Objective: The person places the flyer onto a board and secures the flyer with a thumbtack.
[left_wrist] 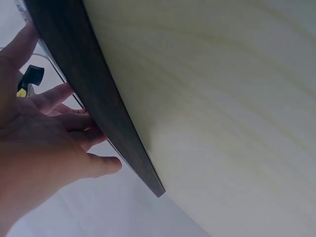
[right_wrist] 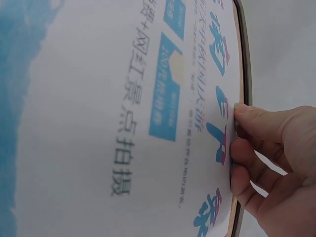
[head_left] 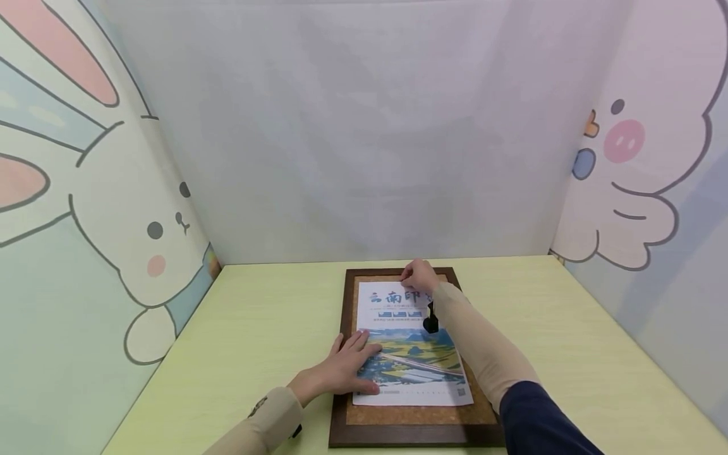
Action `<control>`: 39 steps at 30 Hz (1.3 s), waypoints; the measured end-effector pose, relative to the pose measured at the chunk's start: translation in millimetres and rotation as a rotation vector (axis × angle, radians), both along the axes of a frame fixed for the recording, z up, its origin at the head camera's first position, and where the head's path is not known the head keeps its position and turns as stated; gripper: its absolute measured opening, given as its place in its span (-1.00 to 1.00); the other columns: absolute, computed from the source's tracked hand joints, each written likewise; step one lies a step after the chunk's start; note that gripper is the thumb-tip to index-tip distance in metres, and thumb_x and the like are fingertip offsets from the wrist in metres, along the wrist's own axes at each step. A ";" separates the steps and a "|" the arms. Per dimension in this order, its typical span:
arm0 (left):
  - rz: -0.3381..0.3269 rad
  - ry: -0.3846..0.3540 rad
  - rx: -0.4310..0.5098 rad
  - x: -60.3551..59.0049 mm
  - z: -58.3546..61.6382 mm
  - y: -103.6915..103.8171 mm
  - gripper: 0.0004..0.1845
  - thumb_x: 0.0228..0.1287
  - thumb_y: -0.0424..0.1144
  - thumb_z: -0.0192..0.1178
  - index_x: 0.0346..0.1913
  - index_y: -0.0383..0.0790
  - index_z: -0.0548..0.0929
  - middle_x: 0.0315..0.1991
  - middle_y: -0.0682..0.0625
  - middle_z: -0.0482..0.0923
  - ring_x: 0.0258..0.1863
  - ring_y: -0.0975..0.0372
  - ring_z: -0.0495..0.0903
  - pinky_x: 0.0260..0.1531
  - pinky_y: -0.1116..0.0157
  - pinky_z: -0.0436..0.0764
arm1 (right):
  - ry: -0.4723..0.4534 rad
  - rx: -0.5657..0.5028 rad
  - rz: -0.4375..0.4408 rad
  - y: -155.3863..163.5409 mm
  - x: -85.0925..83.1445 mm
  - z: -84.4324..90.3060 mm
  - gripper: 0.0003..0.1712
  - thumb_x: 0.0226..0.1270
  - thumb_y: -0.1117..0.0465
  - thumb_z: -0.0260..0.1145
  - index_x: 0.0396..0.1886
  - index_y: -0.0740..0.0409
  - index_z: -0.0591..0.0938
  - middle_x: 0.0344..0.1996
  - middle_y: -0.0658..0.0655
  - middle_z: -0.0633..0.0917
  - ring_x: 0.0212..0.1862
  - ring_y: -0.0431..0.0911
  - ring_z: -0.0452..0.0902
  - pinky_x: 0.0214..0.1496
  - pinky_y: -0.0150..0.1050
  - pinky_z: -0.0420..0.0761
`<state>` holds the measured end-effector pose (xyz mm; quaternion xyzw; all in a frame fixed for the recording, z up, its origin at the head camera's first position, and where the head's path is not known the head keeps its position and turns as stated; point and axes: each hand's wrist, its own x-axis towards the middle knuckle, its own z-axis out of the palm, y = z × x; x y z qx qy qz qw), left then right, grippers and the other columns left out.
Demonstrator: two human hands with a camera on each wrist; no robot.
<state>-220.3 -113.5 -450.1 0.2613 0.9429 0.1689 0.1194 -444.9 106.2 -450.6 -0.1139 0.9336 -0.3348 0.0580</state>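
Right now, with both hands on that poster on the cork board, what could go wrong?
1. The right hand presses only the top edge of the poster, and the left hand lies flat on its left side. If either lifts, the sheet may slide crooked on the cork board.
2. Fingertips pushing at the paper's rim could crease it.
3. The right forearm crosses the poster and might drag it.
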 end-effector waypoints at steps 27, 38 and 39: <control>0.008 0.018 -0.012 1.0 2.9 0.9 -0.16 0.15 0.20 0.28 0.44 -0.05 0.26 0.54 -0.22 -0.03 0.54 -0.09 -0.07 0.41 -0.26 -0.13 | 0.047 -0.050 0.028 5.3 4.4 -2.4 -0.84 0.31 0.18 0.33 -0.25 0.15 0.77 -0.28 0.14 0.73 -0.31 -0.06 0.56 -0.17 -0.22 0.55; 0.005 0.002 0.001 1.9 -0.6 1.1 -0.16 0.15 0.21 0.27 0.44 -0.04 0.26 0.54 -0.22 -0.04 0.54 -0.09 -0.08 0.41 -0.25 -0.15 | 0.052 -0.031 0.030 6.1 4.5 -6.0 -0.88 0.31 0.21 0.31 -0.28 0.13 0.74 -0.30 0.12 0.70 -0.27 -0.06 0.54 -0.10 -0.18 0.52; 0.005 0.006 -0.001 1.9 -0.7 1.1 -0.16 0.15 0.22 0.27 0.43 -0.04 0.26 0.54 -0.22 -0.03 0.54 -0.09 -0.08 0.41 -0.25 -0.14 | 0.055 -0.032 0.028 5.9 4.8 -5.7 -0.88 0.31 0.21 0.31 -0.30 0.13 0.74 -0.31 0.12 0.70 -0.27 -0.05 0.54 -0.10 -0.18 0.52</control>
